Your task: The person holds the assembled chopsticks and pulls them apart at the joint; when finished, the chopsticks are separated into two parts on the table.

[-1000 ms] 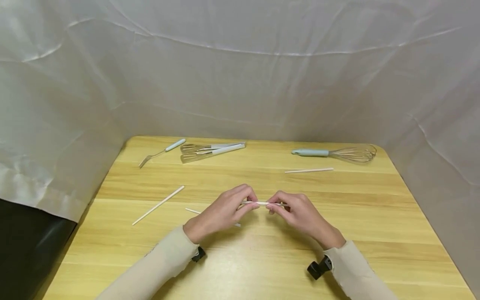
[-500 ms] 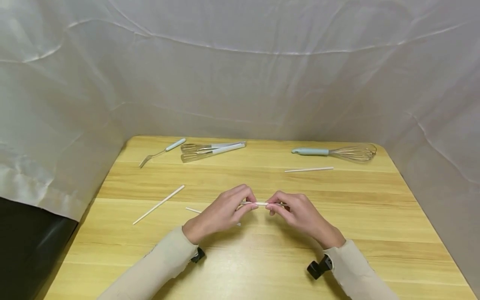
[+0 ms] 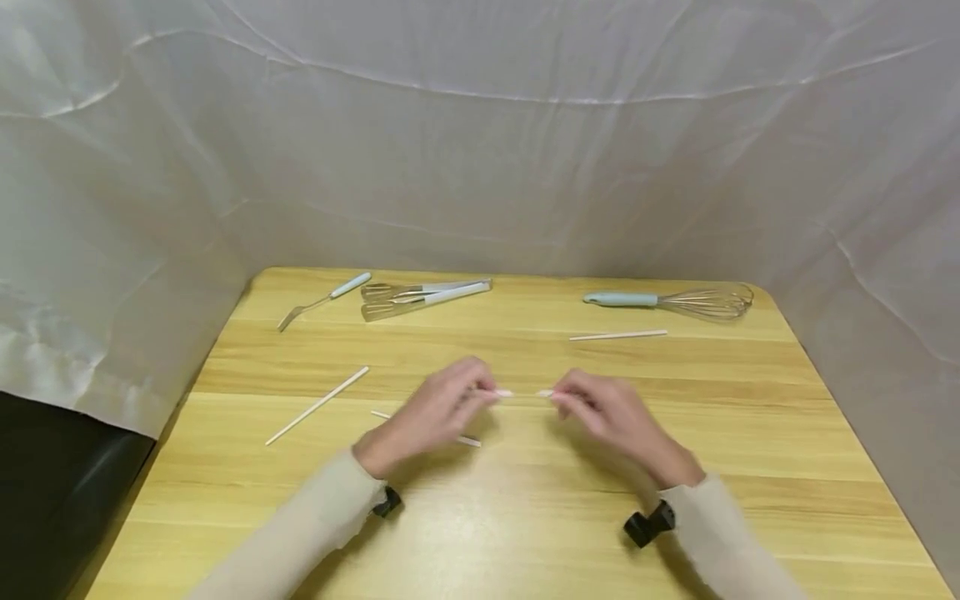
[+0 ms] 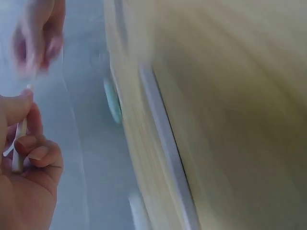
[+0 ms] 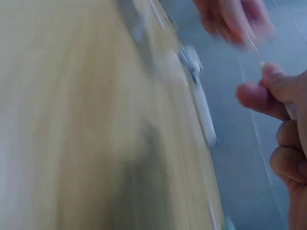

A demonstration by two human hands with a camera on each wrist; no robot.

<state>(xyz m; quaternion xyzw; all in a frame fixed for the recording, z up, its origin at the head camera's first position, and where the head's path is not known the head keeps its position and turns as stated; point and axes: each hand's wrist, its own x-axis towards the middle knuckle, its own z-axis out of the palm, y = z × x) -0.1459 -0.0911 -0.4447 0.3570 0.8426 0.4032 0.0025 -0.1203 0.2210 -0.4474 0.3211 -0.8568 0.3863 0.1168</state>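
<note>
In the head view, my left hand (image 3: 442, 404) pinches one piece of a thin white stick (image 3: 505, 392) above the middle of the table. Opposite it, my right hand (image 3: 609, 408) pinches the other piece (image 3: 544, 393). A gap separates the two facing ends. The left wrist view has the left piece (image 4: 19, 143) running between thumb and curled fingers. Only a tip and a short length of the right piece (image 5: 290, 111) show in the right wrist view; the rest is hidden by the fingers. Both hands are slightly blurred.
More white sticks lie around: one at left (image 3: 318, 406), one partly hidden beneath the left wrist (image 3: 470, 441), one at right (image 3: 618, 336). Along the back edge are a blue-handled fork-like utensil (image 3: 349, 285), white-handled tongs (image 3: 456, 292) and a whisk (image 3: 621, 299). Grey cloth (image 3: 525, 183) surrounds the wooden table (image 3: 525, 533).
Earlier, both hands held one continuous white stick between them. Now it is in two pieces, one in each hand, and the hands have moved apart and slightly up in view.
</note>
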